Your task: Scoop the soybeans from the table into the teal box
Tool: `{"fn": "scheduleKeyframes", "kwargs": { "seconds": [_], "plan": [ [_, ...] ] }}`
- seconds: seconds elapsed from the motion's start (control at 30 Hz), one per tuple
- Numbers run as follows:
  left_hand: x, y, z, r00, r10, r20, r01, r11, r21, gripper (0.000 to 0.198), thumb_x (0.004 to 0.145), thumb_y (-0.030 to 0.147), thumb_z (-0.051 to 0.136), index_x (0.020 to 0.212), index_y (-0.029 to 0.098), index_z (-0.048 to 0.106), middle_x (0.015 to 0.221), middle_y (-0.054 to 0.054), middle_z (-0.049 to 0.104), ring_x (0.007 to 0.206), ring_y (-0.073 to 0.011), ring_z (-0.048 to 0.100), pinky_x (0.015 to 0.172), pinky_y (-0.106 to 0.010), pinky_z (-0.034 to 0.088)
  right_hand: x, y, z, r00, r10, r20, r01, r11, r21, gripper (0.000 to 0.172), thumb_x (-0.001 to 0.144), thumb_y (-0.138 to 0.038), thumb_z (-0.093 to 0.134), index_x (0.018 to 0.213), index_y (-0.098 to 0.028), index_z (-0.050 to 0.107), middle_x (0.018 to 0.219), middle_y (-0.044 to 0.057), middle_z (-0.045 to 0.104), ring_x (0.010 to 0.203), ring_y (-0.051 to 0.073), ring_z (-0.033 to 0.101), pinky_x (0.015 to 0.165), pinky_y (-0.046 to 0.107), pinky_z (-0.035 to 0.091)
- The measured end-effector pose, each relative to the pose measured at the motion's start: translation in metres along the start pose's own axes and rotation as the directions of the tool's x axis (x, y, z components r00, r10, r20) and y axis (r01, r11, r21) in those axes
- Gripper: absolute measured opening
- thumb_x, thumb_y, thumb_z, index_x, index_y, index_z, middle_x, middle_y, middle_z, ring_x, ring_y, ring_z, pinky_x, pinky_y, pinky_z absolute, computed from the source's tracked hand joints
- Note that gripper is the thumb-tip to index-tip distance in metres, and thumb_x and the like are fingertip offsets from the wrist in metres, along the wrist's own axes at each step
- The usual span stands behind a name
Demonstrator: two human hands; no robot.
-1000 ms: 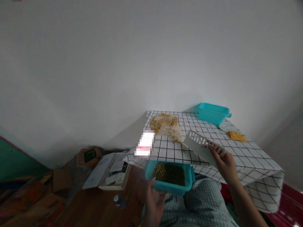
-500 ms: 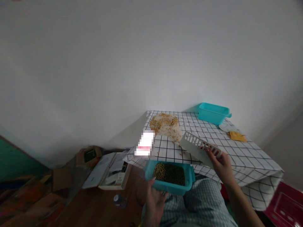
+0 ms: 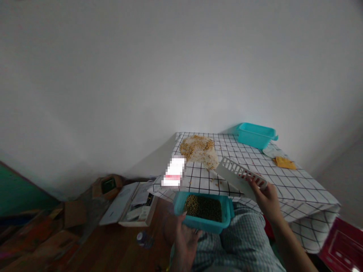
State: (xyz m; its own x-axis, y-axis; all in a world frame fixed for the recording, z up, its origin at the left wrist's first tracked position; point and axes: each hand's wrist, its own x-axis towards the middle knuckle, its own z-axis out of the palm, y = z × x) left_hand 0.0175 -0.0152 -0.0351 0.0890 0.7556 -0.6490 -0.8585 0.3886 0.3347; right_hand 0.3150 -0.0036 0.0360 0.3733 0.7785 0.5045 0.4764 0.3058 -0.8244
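Observation:
My left hand point(image 3: 185, 237) grips the near side of a teal tub point(image 3: 225, 214) filled with dark green and tan beans point(image 3: 203, 207), held at the table's front edge above my lap. My right hand point(image 3: 265, 197) holds a white slotted plastic tray point(image 3: 235, 174), tilted, with its low edge on the checked tablecloth point(image 3: 286, 177) just below a heap of yellow beans and white grains point(image 3: 199, 150). A few loose beans lie on the cloth near the tray's edge.
A second teal tub point(image 3: 255, 135) stands at the table's far right, with a yellow cloth point(image 3: 283, 163) and a pale lid point(image 3: 270, 152) near it. On the wooden floor to the left lie an open white box of papers point(image 3: 129, 204), cardboard boxes point(image 3: 74, 212) and a bottle point(image 3: 143, 239). A red crate point(image 3: 343, 243) sits lower right.
My right hand has drawn the slotted tray slightly left and toward the table's front edge. The left hand and its teal tub have hardly moved.

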Motion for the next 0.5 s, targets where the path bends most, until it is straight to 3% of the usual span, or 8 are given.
{"fn": "scheduleKeyframes", "kwargs": {
  "seconds": [0.2, 0.5],
  "plan": [
    [-0.005, 0.002, 0.007, 0.999, -0.002, -0.048, 0.002, 1.000, -0.005, 0.043, 0.114, 0.028, 0.061, 0.156, 0.023, 0.068, 0.106, -0.010, 0.090, 0.086, -0.0305, 0.086, 0.098, -0.049, 0.071, -0.003, 0.001, 0.002, 1.000, -0.014, 0.022, 0.013, 0.999, 0.032, 0.054, 0.106, -0.072, 0.078, 0.109, -0.021, 0.095, 0.096, 0.012, 0.092, 0.086, 0.034, 0.087, 0.073, 0.039, 0.070],
    [0.002, 0.002, 0.002, 0.999, -0.013, -0.035, 0.012, 1.000, -0.005, 0.042, 0.113, 0.029, 0.062, 0.154, 0.024, 0.070, 0.110, -0.011, 0.090, 0.090, -0.0316, 0.087, 0.080, -0.045, 0.071, -0.009, -0.014, 0.011, 0.991, -0.076, 0.109, 0.072, 0.997, 0.033, 0.050, 0.110, -0.068, 0.075, 0.112, -0.023, 0.096, 0.103, 0.012, 0.094, 0.088, 0.033, 0.090, 0.080, 0.040, 0.073]
  ]
}}
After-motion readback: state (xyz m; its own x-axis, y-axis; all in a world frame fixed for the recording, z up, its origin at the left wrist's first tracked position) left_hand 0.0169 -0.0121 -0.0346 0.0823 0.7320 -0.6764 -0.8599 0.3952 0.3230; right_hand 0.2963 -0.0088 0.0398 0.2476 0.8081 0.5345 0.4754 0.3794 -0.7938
